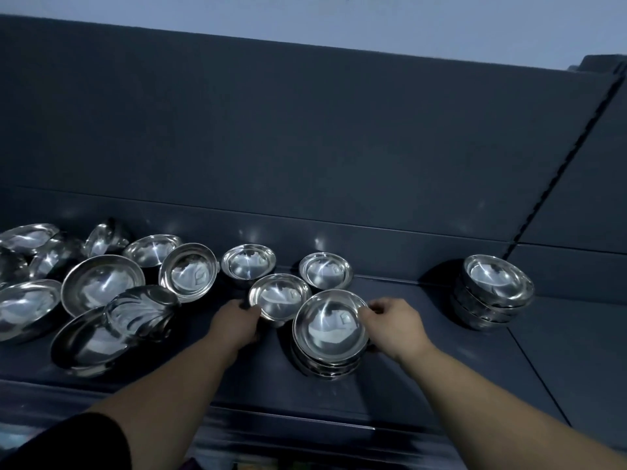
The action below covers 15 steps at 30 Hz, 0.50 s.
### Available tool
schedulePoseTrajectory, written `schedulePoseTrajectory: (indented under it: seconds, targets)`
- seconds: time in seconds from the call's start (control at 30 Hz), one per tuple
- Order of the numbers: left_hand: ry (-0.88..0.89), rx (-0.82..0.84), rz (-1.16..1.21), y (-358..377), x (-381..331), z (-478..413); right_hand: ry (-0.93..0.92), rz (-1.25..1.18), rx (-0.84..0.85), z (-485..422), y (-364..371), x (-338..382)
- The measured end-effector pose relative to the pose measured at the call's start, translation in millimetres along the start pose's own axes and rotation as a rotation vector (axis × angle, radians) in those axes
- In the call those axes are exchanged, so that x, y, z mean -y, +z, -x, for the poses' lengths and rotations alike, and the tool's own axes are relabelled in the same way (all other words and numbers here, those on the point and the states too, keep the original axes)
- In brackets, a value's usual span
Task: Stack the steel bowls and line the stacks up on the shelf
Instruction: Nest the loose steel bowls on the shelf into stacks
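On the shelf (441, 351), left hand (237, 323) grips 1 bowl (280, 296), right hand (393, 323) the adjoining stack (330, 330).

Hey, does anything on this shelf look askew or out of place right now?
Yes. At the left of the shelf the loose bowls are jumbled: a ribbed bowl lies tipped on its side over its neighbours, a second bowl stands on edge at the back. The far-right stack has a top bowl that looks slightly tilted.

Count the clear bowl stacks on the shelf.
2. The front stack sits at centre, right hand gripping its rim; the far-right stack stands apart. Left hand grips a single bowl. Loose bowls at left may hide nested ones.
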<state>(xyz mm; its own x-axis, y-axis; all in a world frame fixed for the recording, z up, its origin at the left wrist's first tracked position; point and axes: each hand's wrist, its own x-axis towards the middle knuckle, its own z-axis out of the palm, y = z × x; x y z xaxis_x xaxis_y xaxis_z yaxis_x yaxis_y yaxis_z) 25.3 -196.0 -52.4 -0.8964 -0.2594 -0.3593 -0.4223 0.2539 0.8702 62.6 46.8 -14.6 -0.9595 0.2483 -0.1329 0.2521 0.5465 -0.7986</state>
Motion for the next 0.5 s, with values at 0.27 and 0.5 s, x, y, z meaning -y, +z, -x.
schedulePoseTrajectory:
  seconds: [0.27, 0.5]
  targets:
    - [0.067, -0.046, 0.223, -11, -5, -5, 0.036, -0.052, -0.049, 8, 3, -3]
    - [0.250, 0.121, 0.191, -12, -42, 39, 0.085, -0.216, -0.038, 19, 3, -6]
